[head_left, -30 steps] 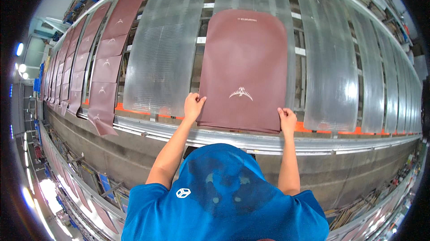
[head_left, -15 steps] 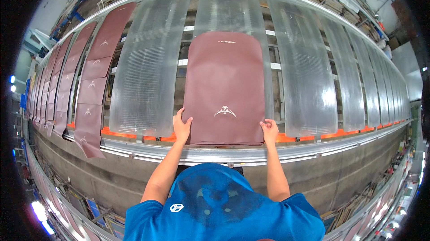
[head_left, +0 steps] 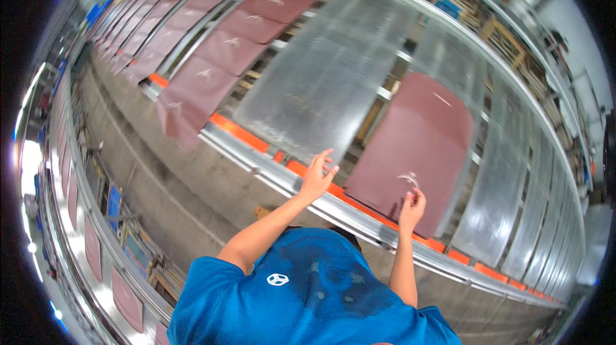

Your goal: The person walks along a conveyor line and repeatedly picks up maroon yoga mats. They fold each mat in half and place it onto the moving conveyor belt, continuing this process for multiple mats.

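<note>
We are settling the maroon sheet (head_left: 410, 146) onto the clear ribbed panel (head_left: 494, 216), just above the orange-edged rail (head_left: 359, 207). Our right hand (head_left: 411, 207) pinches its lower edge; our left hand (head_left: 319, 175) hovers open and empty beside it. Next, we judge, it needs squaring and releasing.

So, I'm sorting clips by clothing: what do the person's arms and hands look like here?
Both forearms are bare, and so are the left hand and right hand: no gloves, watch or rings that I can make out. A bright blue short-sleeved shirt ends above the elbows, with a small white emblem on it and some darker damp-looking patches.
</note>
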A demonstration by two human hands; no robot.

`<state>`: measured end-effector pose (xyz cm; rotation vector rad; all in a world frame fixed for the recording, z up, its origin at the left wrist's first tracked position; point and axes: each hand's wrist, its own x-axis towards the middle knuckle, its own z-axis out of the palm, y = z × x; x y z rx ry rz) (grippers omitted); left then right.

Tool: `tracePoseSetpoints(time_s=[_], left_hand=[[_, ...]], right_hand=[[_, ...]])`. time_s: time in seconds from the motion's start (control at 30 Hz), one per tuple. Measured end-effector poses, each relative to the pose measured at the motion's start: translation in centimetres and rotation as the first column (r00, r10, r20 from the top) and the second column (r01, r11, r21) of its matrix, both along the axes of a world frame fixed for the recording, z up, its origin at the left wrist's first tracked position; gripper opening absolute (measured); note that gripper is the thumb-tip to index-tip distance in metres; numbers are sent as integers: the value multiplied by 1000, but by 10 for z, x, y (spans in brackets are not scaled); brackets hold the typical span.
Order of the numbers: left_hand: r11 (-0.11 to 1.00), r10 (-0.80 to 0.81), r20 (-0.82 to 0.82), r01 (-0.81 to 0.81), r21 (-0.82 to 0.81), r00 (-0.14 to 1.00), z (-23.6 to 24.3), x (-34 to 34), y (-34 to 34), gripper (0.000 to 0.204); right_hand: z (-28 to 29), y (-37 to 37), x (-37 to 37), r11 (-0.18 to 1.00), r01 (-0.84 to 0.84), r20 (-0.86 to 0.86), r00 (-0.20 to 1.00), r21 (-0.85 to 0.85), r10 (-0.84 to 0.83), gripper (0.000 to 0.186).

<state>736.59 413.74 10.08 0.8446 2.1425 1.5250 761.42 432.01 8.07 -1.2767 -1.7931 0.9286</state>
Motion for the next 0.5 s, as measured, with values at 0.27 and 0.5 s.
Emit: tracePoseSetpoints(time_s=[0.27, 0.5], left_hand=[[996, 28, -144, -39, -76, 989, 37, -91, -245, 25], [808, 575, 83, -550, -209, 814, 32, -111, -451, 21]], right_hand=[[22, -238, -271, 612, -760, -228, 650, -219, 725, 18], [48, -387, -390, 181, -949, -252, 247, -258, 936, 21]])
